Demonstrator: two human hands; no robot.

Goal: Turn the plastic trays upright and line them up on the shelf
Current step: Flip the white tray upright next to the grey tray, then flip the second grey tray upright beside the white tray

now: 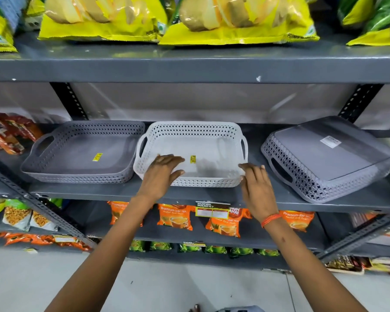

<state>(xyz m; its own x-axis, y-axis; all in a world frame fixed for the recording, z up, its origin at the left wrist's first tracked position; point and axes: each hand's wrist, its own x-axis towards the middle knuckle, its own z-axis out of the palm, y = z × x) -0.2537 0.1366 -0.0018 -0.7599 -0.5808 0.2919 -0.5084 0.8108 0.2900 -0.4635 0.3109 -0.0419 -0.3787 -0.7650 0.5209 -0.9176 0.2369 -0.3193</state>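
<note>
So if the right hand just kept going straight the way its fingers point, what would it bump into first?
The right hand points up and away, toward the shelf's back. It would probably meet the near right corner of the white tray first, since its fingertips already sit at that rim; actual contact is unclear.

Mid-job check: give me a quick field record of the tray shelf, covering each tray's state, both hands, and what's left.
shelf: grey metal shelf, three trays in a row
left tray: grey tray, upright, yellow sticker inside
middle tray: white tray, upright, close against the left tray
right tray: dark grey tray, upside down, angled, set apart from the others
left hand: left hand flat on the white tray's front left rim
right hand: right hand open at its front right corner; contact unclear
remaining: flip and align the right tray
</note>
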